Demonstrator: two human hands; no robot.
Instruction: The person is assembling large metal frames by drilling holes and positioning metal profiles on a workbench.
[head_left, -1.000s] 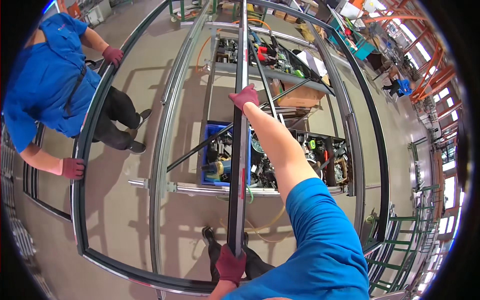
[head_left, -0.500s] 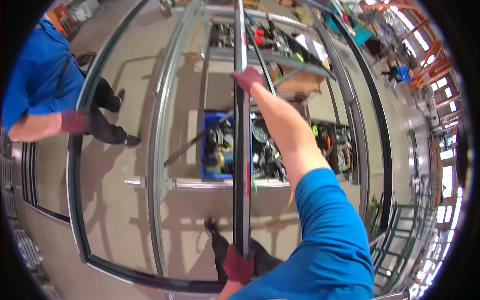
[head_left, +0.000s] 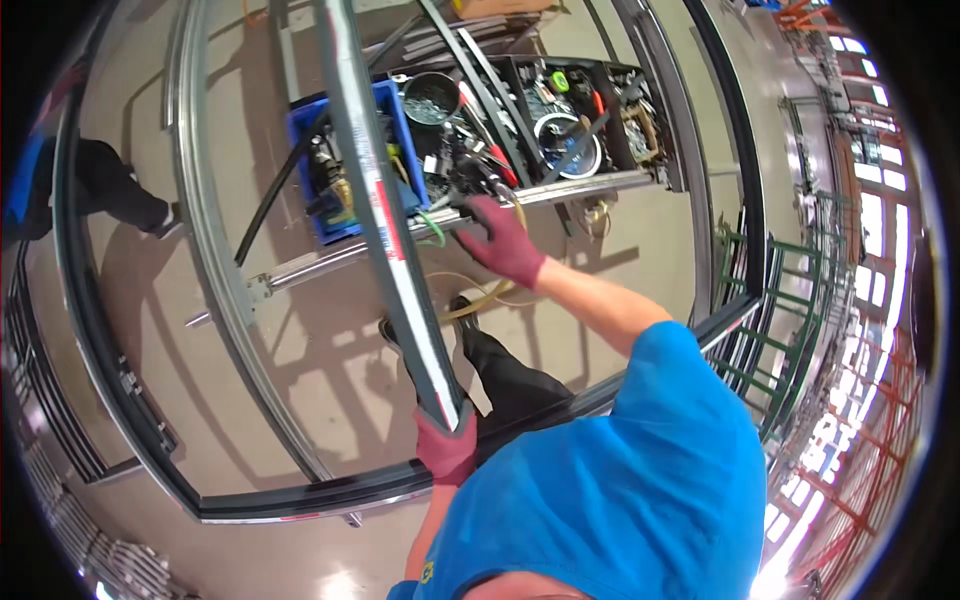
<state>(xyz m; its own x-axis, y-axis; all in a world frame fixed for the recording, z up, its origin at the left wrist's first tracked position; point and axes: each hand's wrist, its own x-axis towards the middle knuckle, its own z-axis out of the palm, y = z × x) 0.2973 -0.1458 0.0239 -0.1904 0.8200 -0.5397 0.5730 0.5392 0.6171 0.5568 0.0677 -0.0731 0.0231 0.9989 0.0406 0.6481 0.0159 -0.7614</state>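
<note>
My left hand (head_left: pixel 446 448), in a maroon glove, is closed around the near end of a long dark metal profile (head_left: pixel 385 215) with a white and red strip along its face. The profile slants away over a large dark rectangular frame (head_left: pixel 300 497), its near end at the frame's near side. My right hand (head_left: pixel 502 240), gloved alike, reaches forward with thumb and fingers apart and nothing visible in it. Its fingertips are by a dark hand tool (head_left: pixel 482 180) at the edge of the parts shelf; whether they touch it I cannot tell.
Below the frame, a blue bin (head_left: pixel 403 150), a white bucket (head_left: pixel 567 146) and dark trays hold hardware and tools. A metal rail (head_left: pixel 590 190) runs along their near side, with a yellow hose (head_left: pixel 490 298) beneath. A co-worker's dark-trousered leg (head_left: pixel 115 185) shows left. Green racks (head_left: pixel 770 320) stand right.
My right hand has let go of the profile and come nearer, to the tool shelf. The profile now slants to the far left in view. My view has shifted; the co-worker is nearer the left edge.
</note>
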